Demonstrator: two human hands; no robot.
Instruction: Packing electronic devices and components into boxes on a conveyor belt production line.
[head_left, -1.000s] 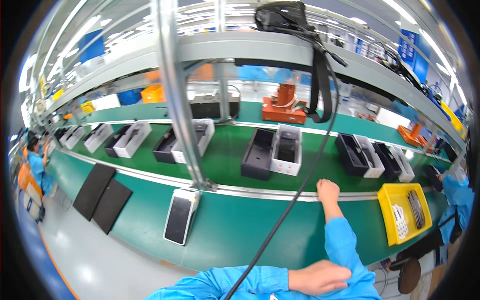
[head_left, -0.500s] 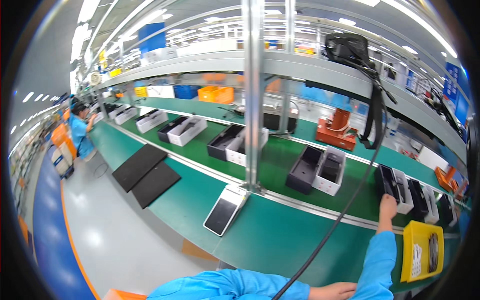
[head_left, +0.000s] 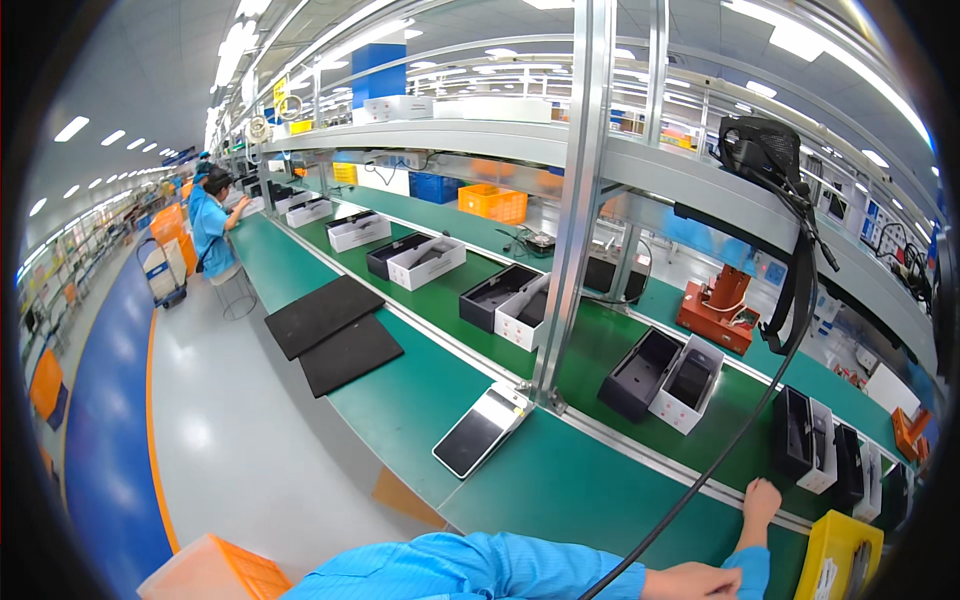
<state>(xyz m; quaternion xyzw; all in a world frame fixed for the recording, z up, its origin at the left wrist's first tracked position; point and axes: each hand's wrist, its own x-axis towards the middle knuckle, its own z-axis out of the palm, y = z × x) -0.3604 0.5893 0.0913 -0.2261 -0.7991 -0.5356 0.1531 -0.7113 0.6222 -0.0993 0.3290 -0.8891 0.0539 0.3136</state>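
Observation:
My right hand (head_left: pixel 762 498) is a loose fist at the near rail of the belt, apart from the boxes; nothing shows in it. Beyond it stand an open black box (head_left: pixel 793 436) and a white box (head_left: pixel 822 455) holding a dark object. At the lower edge, my left hand (head_left: pixel 690 582) lies beside my right sleeve, fingers bent together; what they hold, if anything, is hidden. Closest to my right hand on the near side is a yellow bin (head_left: pixel 832 540) with white and dark items. A white handheld terminal with a dark screen (head_left: pixel 482 430) lies on the green table.
Pairs of black and white boxes (head_left: pixel 690 385) line the green belt. Two black mats (head_left: pixel 340 335) overlap at left. A metal post (head_left: pixel 575 220) rises from the rail, and a black cable (head_left: pixel 700 480) hangs across my view. A co-worker (head_left: pixel 215 228) stands far left.
My right hand has come away from the black box, back toward me to the near rail. The view has shifted, so the boxes and terminal sit further right and lower.

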